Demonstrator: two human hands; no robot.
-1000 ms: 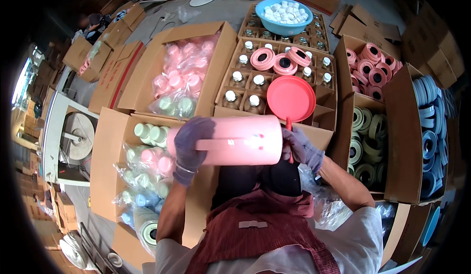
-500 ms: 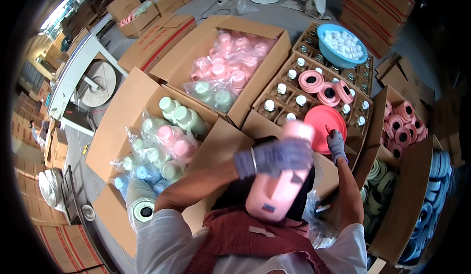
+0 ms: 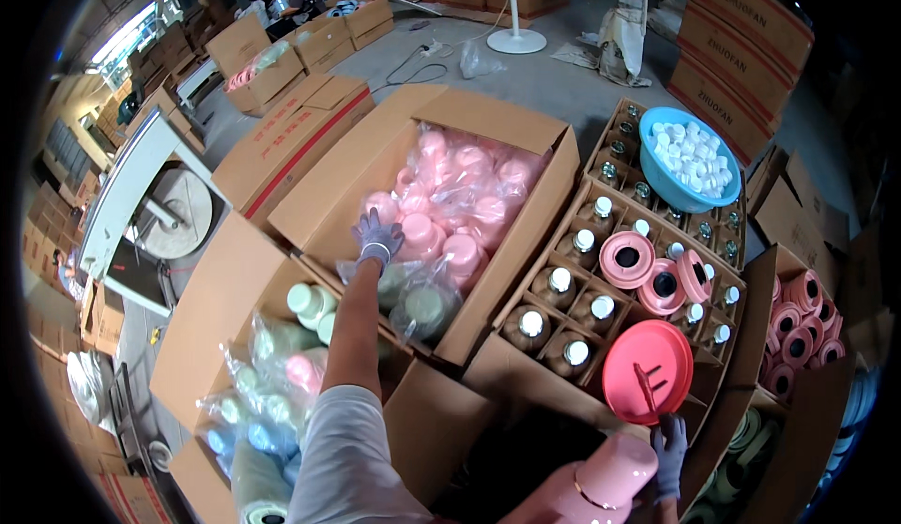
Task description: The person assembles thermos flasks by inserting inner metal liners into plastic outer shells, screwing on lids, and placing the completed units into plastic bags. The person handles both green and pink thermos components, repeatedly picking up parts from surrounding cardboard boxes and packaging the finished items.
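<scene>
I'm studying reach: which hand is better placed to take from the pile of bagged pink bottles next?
Likely the left hand: it is spread open at the bagged pink bottles, while the right hand is by the red dish and a loose pink bottle.

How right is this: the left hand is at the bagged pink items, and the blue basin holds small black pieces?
Black is wrong: the head view shows the blue basin holding small white pieces. The left hand is at the bagged pink items.
</scene>
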